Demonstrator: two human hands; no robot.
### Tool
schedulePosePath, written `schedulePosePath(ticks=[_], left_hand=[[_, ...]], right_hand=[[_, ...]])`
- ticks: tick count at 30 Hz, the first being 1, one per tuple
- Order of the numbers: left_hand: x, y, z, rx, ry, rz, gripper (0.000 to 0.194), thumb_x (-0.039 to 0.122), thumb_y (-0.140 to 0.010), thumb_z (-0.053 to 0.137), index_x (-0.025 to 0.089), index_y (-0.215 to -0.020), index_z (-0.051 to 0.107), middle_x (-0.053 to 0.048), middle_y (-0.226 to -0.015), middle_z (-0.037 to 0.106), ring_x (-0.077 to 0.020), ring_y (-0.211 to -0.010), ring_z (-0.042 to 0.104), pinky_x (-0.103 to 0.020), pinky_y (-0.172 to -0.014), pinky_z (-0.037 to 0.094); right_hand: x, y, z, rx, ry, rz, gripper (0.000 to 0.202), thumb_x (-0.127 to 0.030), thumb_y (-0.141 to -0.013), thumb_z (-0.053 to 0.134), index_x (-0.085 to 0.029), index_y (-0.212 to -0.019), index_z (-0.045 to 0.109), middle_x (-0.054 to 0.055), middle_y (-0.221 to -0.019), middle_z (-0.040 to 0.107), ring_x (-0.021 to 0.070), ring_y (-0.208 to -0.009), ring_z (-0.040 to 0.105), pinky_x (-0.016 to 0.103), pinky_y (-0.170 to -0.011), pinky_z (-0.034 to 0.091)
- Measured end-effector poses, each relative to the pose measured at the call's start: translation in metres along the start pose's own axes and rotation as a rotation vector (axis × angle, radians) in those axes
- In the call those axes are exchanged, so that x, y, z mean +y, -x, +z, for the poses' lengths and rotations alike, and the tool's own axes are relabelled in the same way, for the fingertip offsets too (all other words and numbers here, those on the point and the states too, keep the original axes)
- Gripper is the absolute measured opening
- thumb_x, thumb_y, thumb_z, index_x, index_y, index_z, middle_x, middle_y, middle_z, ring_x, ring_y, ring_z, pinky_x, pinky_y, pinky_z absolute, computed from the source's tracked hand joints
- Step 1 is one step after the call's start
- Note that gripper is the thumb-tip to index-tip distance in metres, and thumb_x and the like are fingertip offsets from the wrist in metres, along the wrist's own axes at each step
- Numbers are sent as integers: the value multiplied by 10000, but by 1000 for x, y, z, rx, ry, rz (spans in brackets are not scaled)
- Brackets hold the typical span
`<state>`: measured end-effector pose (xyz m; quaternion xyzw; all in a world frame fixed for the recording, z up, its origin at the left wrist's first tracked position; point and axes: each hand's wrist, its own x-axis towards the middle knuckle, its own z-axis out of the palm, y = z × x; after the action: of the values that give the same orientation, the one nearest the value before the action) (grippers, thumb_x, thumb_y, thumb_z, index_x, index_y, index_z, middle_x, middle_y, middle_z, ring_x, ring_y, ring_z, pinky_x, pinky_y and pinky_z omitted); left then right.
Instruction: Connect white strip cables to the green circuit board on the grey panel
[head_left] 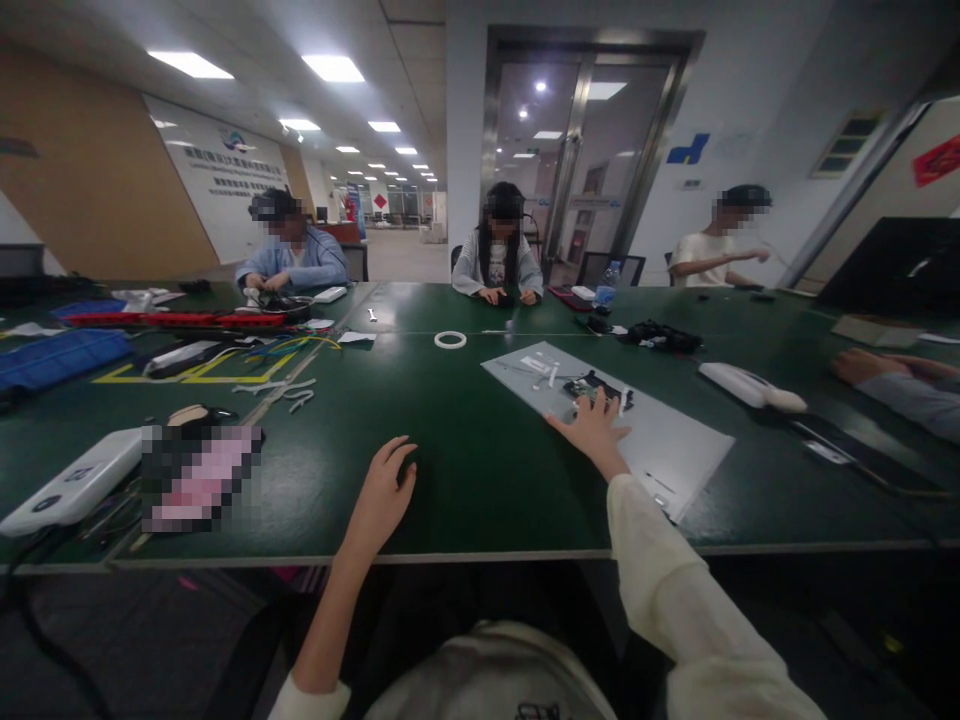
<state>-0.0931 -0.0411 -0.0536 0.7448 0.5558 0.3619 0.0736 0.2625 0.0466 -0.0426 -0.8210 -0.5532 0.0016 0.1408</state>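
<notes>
My right hand (595, 432) reaches over a pale translucent sheet (675, 440), its fingers spread. Its fingertips are at the near edge of a small dark electronic assembly (598, 388); whether they touch it I cannot tell. Small white pieces (541, 368) lie on the sheet to the left of the assembly, and a few tiny parts (660, 490) lie near its close corner. My left hand (384, 487) rests low at the table's front, empty, with fingers loosely bent and thumb apart. A white tape ring (450, 340) lies farther back, between the two hands.
On the green table (465, 440), a white device (79, 480), a pink pixelated item (210, 480) and white cable-like pieces (289, 393) lie left. Blue trays (60, 355) stand behind. A white tool (750, 388) lies right, near another person's hands (862, 368). Several people sit around the table.
</notes>
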Motion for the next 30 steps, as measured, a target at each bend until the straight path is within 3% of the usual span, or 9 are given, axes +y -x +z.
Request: schedulePosePath(ticks=[13,23,30], left_hand=[[1,3,2,16,-9,-58,318,277,-892,401,237,-1186,518,-71,-1337,444,-218,-1253,419,-443,-1021,399],[3,-1,3,-23,24,-51,354,271,-879,419,285,-1228,480,-48,-1317,462,-227,-1251,422,-470,-1021,402],[3,-1,2,-39,16,-81,373,300,-879,412,292,-1248,464,-51,-1332,444,-242,-1252,417,-477,-1010,413]], right_hand=[[24,-47,8,148,7,296,860,-697,-715,372,-99,-1333,401,192,-1478,58,458,-1301,-36,752,-869,120],[30,-58,13,143,37,319,821,-704,-739,307,-148,-1338,388,184,-1476,63,453,-1309,-30,763,-869,76],[37,-60,11,164,44,352,876,-744,-712,315,-144,-1349,375,178,-1477,76,456,-1308,-26,750,-885,113]])
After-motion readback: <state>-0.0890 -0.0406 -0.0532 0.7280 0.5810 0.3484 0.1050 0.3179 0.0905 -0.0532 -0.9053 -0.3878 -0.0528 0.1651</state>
